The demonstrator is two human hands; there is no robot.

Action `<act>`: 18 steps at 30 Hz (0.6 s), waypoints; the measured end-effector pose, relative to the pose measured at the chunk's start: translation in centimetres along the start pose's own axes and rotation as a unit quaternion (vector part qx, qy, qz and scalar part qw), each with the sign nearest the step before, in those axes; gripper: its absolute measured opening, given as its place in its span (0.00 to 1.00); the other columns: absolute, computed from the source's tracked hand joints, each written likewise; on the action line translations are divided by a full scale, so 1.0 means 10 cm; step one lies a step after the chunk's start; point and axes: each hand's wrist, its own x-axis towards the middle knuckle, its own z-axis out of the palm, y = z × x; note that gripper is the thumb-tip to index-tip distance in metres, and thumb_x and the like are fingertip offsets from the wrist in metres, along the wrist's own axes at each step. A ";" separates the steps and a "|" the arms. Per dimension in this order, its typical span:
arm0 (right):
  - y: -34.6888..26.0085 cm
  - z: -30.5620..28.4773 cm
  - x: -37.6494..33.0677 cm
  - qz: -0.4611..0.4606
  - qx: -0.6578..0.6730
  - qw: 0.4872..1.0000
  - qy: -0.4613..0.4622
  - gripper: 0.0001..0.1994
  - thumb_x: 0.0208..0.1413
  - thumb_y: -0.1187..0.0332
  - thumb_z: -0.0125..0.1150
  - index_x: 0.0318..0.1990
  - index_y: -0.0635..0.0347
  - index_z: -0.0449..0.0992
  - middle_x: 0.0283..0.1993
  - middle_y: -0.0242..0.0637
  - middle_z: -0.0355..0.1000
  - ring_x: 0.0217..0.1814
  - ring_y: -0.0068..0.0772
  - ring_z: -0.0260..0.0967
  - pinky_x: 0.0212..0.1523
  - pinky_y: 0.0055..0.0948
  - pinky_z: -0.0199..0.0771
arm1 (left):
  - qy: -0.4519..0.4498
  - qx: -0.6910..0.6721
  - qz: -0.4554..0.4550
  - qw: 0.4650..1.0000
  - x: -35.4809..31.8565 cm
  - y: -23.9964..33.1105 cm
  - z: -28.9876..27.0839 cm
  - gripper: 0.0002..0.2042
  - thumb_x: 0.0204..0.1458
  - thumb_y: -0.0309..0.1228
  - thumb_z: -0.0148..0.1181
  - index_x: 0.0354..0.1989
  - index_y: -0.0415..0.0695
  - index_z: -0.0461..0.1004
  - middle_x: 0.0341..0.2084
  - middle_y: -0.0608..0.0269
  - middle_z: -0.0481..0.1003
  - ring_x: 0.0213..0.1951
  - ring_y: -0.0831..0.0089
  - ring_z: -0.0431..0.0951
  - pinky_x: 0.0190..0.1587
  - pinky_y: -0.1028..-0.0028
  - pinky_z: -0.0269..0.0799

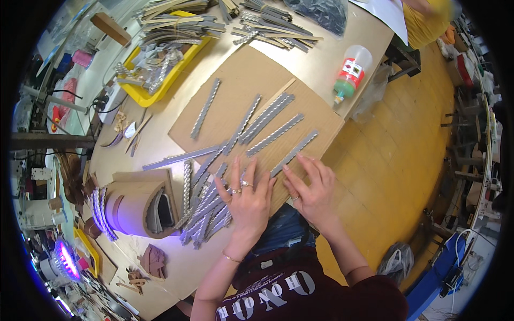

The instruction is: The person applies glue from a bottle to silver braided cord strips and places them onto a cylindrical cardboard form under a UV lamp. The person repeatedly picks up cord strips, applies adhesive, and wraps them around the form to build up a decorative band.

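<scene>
Straightening a grey strip with a silvery braided edge point(305, 142) on the cardboard sheet point(251, 64) looks like the step in hand. The strip lies aslant near the sheet's right-hand edge, its near end between your hands. Your right hand point(315, 190) has thumb and index tips close together at the strip; whether they pinch it or merely press, I cannot tell. Your left hand point(249, 206) lies palm down with fingers spread, the index near that same end. The next move likely calls for steadying that end and setting the strip apart from its neighbours, flat and untwisted. Beyond it, other strips point(276, 135) lie along the sheet, some overlapping. A loose heap of strips point(206, 219) crowds your left wrist and could snag or shift if you sweep that way. Further left, a curved cardboard form point(128, 208) hems in that side. A yellow tray point(142, 100) and bundled strips point(278, 27) fill the far side, while a bottle with a red-and-white label point(352, 72) stands clear of your reach, off to the right.
</scene>
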 end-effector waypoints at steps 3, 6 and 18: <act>0.03 0.05 -0.05 0.012 0.026 0.999 -0.036 0.20 0.55 0.59 0.62 0.56 0.42 0.75 0.64 0.36 0.64 0.65 0.40 0.59 0.61 0.40 0.56 | -0.017 -0.004 -0.014 1.000 -0.01 -0.01 -0.01 0.08 0.47 0.34 0.68 0.36 0.52 0.82 0.53 0.66 0.72 0.67 0.58 0.59 0.69 0.48 0.29; 0.07 0.08 -0.03 0.014 0.040 0.997 -0.063 0.21 0.55 0.58 0.62 0.57 0.40 0.74 0.65 0.34 0.64 0.68 0.40 0.57 0.64 0.40 0.53 | -0.023 -0.035 -0.025 0.999 0.01 -0.01 -0.05 0.08 0.46 0.34 0.69 0.35 0.52 0.83 0.52 0.66 0.73 0.66 0.58 0.59 0.70 0.48 0.29; 0.02 0.07 -0.06 0.029 -0.035 0.993 -0.105 0.16 0.61 0.56 0.54 0.55 0.37 0.76 0.66 0.34 0.63 0.68 0.42 0.55 0.68 0.46 0.42 | -0.050 -0.080 -0.092 0.991 0.05 -0.06 -0.12 0.08 0.41 0.33 0.73 0.31 0.57 0.83 0.46 0.70 0.75 0.63 0.58 0.62 0.70 0.49 0.23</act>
